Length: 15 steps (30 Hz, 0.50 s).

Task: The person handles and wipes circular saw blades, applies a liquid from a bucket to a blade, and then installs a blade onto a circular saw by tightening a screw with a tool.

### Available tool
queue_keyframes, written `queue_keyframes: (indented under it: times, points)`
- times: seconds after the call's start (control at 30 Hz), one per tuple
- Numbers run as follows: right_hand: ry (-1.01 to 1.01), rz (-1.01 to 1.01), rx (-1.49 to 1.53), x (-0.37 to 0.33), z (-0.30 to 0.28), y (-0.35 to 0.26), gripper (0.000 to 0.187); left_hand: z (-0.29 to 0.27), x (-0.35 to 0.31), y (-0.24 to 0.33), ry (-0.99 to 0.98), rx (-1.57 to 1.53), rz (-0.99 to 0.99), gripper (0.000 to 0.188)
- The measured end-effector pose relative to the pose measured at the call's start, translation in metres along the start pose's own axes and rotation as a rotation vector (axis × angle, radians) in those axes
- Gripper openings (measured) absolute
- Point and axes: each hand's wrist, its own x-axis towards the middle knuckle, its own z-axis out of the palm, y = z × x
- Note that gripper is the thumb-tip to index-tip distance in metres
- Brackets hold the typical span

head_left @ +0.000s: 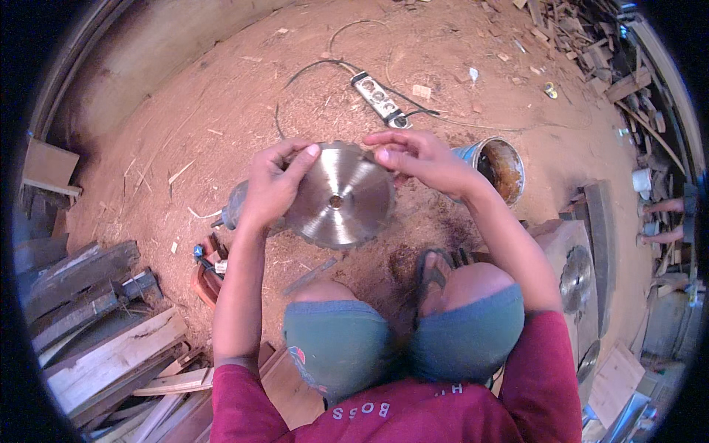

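We hold a circular saw blade (340,196) up above our knees, our left hand (269,184) clamped on its left rim and our right hand (417,159) pinching its upper right edge. Just right of it stands an open blue can (499,165) with brown contents. A white power strip (379,97) lies farther out on the sawdust floor (221,111). Weathered planks (103,332) pile up at our left, wood scraps (591,52) at the far right.
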Motion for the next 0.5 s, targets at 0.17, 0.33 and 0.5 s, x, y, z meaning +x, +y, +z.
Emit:
queue_keyframes:
  times: [0.17, 0.33, 0.5]
  points:
    - [0.034, -0.128, -0.014, -0.004, 0.025, 0.016, 0.037, 0.004, -0.013, 0.014, -0.151, 0.032, 0.004, 0.024]
    - [0.020, -0.031, 0.061, -0.006, 0.028, 0.027, 0.028, 0.007, -0.017, 0.009, -0.203, -0.151, -0.038, 0.027]
    - [0.111, -0.120, 0.195, 0.001, 0.028, 0.046, 0.027, -0.016, -0.041, -0.026, -0.113, -0.054, -0.081, 0.037]
